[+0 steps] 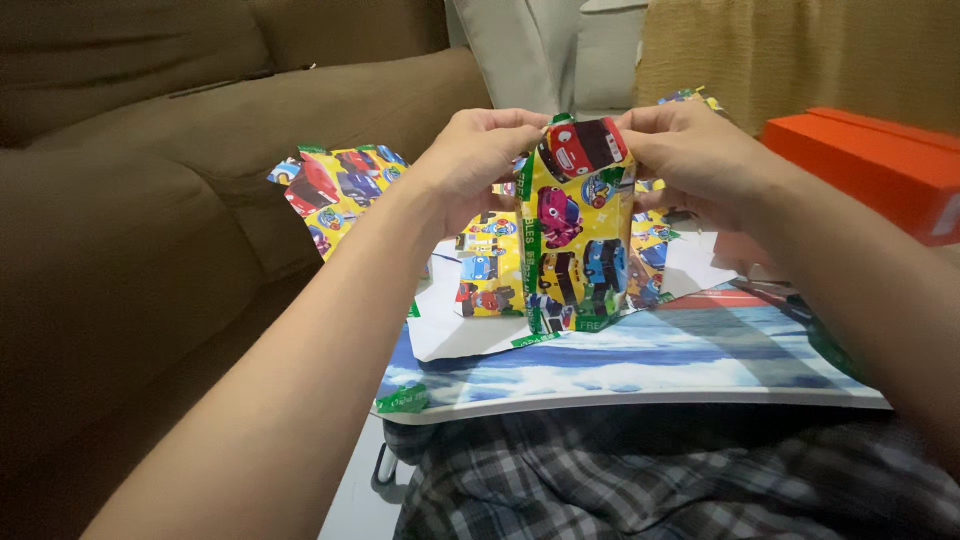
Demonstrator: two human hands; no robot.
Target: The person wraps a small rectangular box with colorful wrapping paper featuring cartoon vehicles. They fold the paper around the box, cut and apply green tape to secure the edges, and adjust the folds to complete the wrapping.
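Your left hand (478, 150) and right hand (690, 150) each pinch the top of an upright parcel wrapped in yellow cartoon-vehicle paper (575, 225), standing on a sky-print board (650, 365) across your lap, between a brown sofa (150, 180) and an orange box (880, 165).

Upright yellow cartoon-wrapped package (577, 230) (orange box (880, 165) right).

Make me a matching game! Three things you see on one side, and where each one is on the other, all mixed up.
Things:
1. wrapped parcel
2. orange box
3. brown sofa

Places:
A. on the far left side
B. standing upright, held at its top by the left hand and right hand
C. on the far right side

Pairs: 1-B, 2-C, 3-A
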